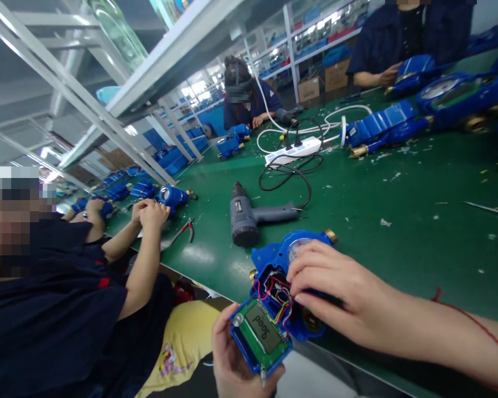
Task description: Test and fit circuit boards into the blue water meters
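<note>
A blue water meter [282,255] lies at the near edge of the green table [419,221], its housing open with coloured wires [279,296] showing. My left hand [232,362] holds its detached blue display module [262,333], whose LCD faces up below the table edge. My right hand [334,290] rests on the meter body, fingertips at the wires beside the module.
A grey heat gun [251,215] lies just beyond the meter, its black cord running to a white power strip [292,151]. Pliers [182,231] lie to the left. More blue meters [398,124] line the far side. A seated person's arm [141,260] is close on my left; others work farther off.
</note>
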### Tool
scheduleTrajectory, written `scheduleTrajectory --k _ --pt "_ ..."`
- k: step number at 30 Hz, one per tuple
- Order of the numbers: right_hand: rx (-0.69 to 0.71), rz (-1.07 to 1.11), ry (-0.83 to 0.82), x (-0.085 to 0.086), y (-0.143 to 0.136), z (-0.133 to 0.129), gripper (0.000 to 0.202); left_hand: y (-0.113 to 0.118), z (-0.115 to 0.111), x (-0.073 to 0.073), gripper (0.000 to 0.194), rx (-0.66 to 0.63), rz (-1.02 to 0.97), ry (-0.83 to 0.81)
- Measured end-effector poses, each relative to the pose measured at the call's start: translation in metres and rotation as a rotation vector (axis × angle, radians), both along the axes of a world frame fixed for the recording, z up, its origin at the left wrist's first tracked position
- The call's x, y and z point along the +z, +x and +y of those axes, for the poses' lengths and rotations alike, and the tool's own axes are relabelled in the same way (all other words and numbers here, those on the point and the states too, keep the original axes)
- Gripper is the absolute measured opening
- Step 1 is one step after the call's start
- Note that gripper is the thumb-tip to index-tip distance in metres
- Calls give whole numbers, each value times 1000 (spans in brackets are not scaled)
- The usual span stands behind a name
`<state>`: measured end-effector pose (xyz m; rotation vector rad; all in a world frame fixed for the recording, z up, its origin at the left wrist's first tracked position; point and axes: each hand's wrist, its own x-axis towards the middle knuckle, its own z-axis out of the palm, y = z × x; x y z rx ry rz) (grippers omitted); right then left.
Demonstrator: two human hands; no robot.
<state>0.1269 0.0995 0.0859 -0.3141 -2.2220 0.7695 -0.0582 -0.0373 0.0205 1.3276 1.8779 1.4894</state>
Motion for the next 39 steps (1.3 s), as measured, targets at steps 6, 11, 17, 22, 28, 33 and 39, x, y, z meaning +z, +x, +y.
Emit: scheduleTrajectory --k 6,11,17,22,28,33,39 --pt "32 -83 149 -16 0 -16 21 -6 -4 -6 75 12 -17 12" --pt "-6 -141 208 -23 -8 -17 24 -14 -7 -8 78 -18 118 -76" --pt "-95 -112 318 -20 -12 -18 35 0 -1 -11 80 35 -125 12" --pt "-65 -72 291 -7 -3 -6 26 17 5 -10 80 83 -368 125" --pt "-203 -378 209 8 -15 47 26 14 6 -14 73 47 -343 213" --pt "-286 -564 141 12 -10 40 26 1 4 -15 70 8 -310 219" --pt "-585 -494 392 7 18 -5 35 -5 5 -13 70 -100 -501 208"
